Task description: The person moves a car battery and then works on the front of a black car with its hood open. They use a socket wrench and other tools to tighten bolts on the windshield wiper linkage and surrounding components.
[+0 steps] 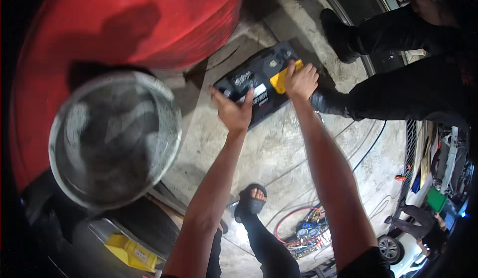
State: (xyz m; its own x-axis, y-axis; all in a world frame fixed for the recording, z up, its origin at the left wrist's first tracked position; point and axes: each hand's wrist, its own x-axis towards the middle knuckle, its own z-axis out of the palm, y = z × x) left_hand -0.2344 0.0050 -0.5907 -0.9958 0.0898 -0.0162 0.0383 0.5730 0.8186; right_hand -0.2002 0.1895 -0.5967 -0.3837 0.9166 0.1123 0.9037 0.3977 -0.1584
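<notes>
Bare forearms (214, 188), near. Black battery (259, 78), centre, on or just above concrete floor (199, 138). Left hand (232, 109): grasping its left end. Right hand (301, 81): grasping its right end, beside yellow label (278, 82). Apparent step: two-handed handling; next move calls for level support. Red drum (199, 19), far left.

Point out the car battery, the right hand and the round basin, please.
Car battery (260, 74), head view: top face.
Right hand (301, 82), head view: back of the hand.
Round basin (161, 85), head view: upper-right rim.
</notes>
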